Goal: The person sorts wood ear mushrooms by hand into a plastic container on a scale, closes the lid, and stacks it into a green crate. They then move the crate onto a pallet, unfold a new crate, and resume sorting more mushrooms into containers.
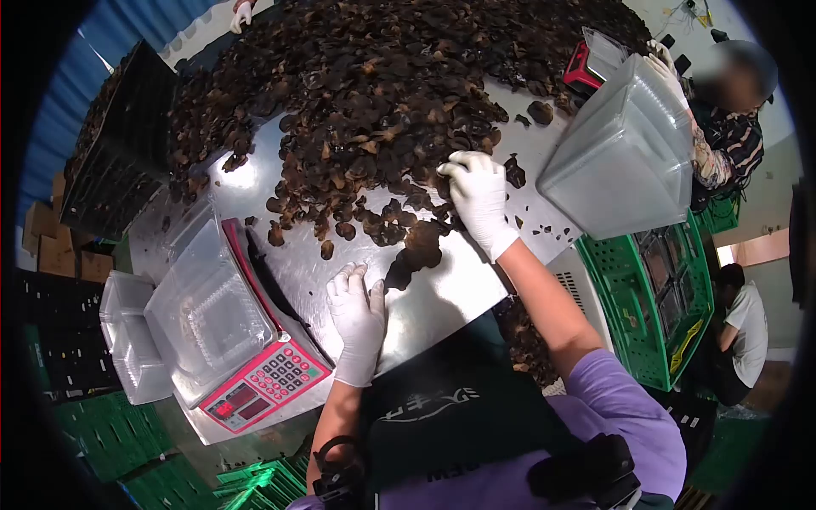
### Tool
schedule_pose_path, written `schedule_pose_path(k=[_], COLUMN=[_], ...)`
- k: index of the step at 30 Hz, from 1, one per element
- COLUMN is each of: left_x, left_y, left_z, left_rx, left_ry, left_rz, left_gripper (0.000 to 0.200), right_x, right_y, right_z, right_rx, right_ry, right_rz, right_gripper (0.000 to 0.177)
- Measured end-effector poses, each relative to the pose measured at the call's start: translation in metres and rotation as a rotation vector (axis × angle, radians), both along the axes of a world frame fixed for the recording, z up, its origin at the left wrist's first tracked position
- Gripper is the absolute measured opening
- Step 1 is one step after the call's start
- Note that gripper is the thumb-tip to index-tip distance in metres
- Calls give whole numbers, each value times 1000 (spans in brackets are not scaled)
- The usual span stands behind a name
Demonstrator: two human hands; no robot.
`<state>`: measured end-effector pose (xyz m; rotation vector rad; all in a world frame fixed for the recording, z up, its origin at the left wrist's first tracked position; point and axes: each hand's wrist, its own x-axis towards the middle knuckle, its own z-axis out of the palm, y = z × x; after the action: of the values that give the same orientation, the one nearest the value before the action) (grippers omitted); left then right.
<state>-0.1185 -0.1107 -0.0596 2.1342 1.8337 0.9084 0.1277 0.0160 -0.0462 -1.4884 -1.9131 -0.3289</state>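
Observation:
A heap of dark brown, thin, curled dried pieces, which look like dried mushrooms (391,110), spreads over the metal table (459,293). My right hand (478,197), in a white glove, is at the near right edge of the heap. Its fingers are bent but apart, the tips against the pieces; the thumb side is partly hidden. Closer to me, my left hand (357,314), gloved too, rests on the bare metal with its fingers loosely spread and nothing in them. A few dark pieces (416,252) lie between the two hands.
Left stands a red scale (272,374) with a clear plastic box (208,297) on it. Stacked clear boxes (616,157) stand at the right, near a second red scale (580,68) and a co-worker (722,136). Below is a green crate (629,323). A black tray (119,144) leans far left.

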Motion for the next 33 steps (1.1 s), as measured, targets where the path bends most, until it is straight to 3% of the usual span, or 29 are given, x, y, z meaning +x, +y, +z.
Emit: schedule_pose_path(k=[2,5,7,10,12,15,18,20,23,26,30,33], left_x=[2,0,2,17,33,58,64,62,61,61,59,54], left_y=[-3,-2,-1,7,19,41,58,63,64,56,46,45], left_z=[-3,-12,-11,7,22,34,19,16,21,22,20,8], left_rx=[16,24,52,142,144,-15,-134,-137,-225,-24,164,103], left_ry=[5,9,-6,-32,-72,124,285,243,181,-23,-87,-160], left_rz=[0,14,19,-23,-70,-6,2,-28,-63,0,14,-3], left_gripper=[33,37,38,34,29,32,29,26,22,16,15,13], right_x=[-10,-19,-17,-6,4,36,86,113,135,137,125,122], right_y=[-1,14,24,22,-1,-66,-142,-183,-222,-227,-207,-192], right_z=[-5,-15,-10,-8,14,54,76,91,74,64,66,70], right_rx=[-105,-111,-271,-161,-103,-177,-547,-754,-890,-799,-679,-597], right_ry=[-91,-156,-160,-85,16,20,-153,-161,-214,-140,-59,-40], right_rz=[52,-36,-40,6,24,53,14,16,-251,-330,-289,-252], right_gripper=[23,27,22,12,8,9,13,22,30,31,29,28])
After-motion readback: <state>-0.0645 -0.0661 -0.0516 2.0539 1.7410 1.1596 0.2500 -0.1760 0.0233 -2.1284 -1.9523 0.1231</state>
